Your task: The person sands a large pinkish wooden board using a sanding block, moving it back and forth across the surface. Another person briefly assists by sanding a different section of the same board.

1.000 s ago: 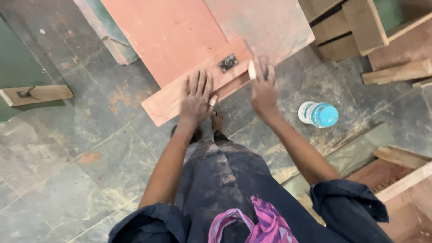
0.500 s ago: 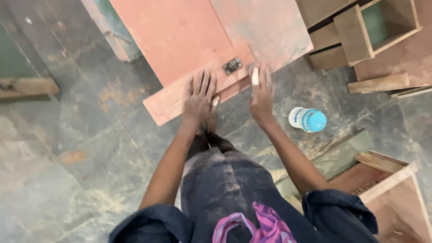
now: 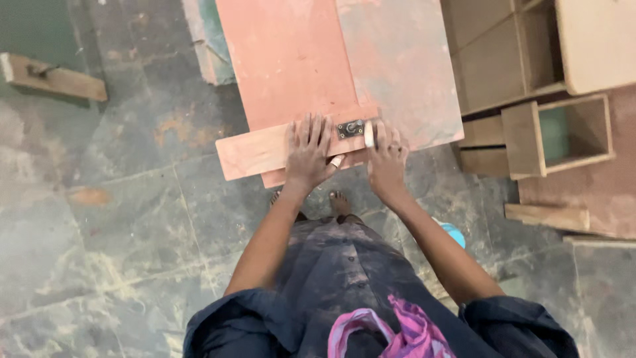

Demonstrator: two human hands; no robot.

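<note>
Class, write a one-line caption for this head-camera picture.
Left hand flat on a wooden strip; right hand by a small metal fitting.

Carpentry workshop | boards [image 3: 291, 59], wooden box frames [image 3: 563, 132], dusty stone floor [image 3: 99, 252]

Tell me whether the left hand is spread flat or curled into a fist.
Spread flat: the left hand lies palm down, fingers splayed, on the short wooden board, beside the small metal fitting.

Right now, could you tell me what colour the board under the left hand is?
The board is pale reddish-pink, seen best in the head view.
</note>
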